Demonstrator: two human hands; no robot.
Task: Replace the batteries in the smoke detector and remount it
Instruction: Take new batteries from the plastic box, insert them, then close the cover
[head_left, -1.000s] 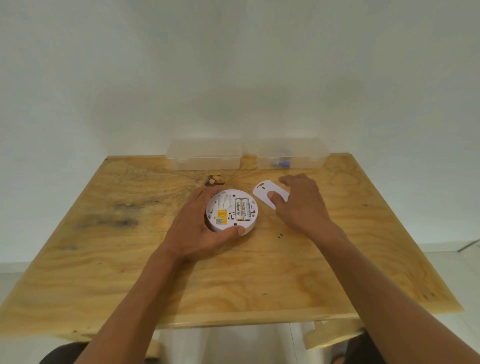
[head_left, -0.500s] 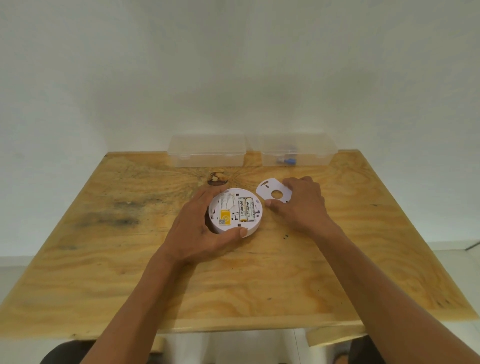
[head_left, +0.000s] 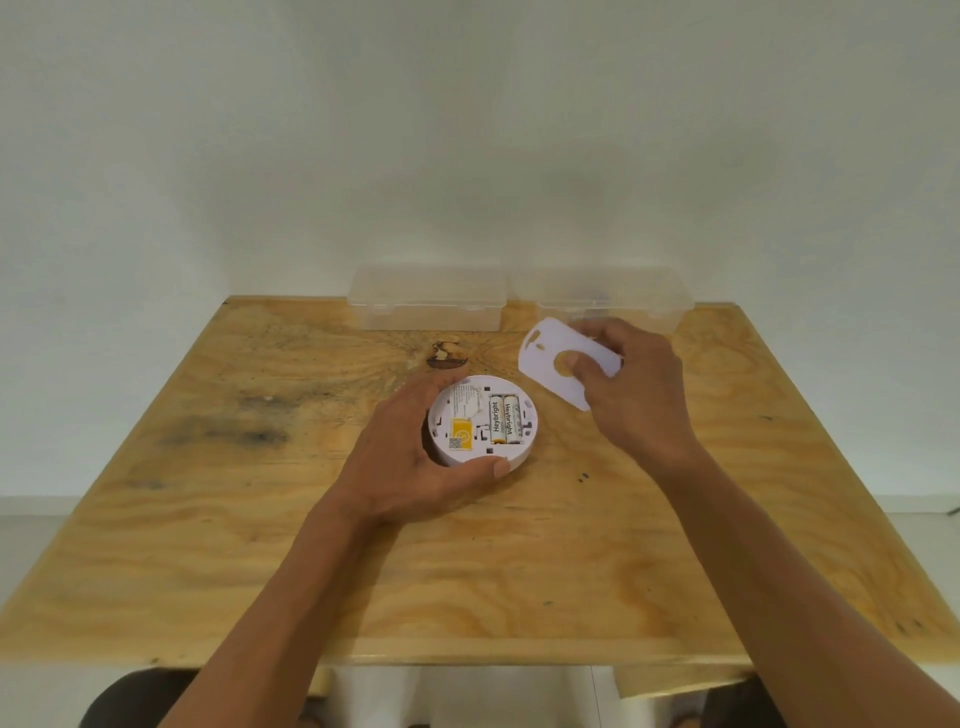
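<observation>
A round white smoke detector (head_left: 475, 413) lies back side up in the middle of the wooden table (head_left: 260, 545). Two white batteries (head_left: 504, 420) sit side by side in its open compartment, beside a yellow label. My left hand (head_left: 415, 462) curls around the detector's left and near rim, thumb on the front edge. To the right, my right hand (head_left: 631, 389) pinches the white mounting plate (head_left: 550, 361), which has a round hole. The plate is lifted off the table and tilted, just right of and behind the detector.
Two clear plastic boxes with lids stand at the table's far edge against the white wall: a left box (head_left: 428, 296) and a right box (head_left: 613, 291) behind the plate. A dark knot (head_left: 447, 353) marks the wood behind the detector.
My right hand has picked the mounting plate up from the table and tilted it. My left hand has stayed on the detector.
</observation>
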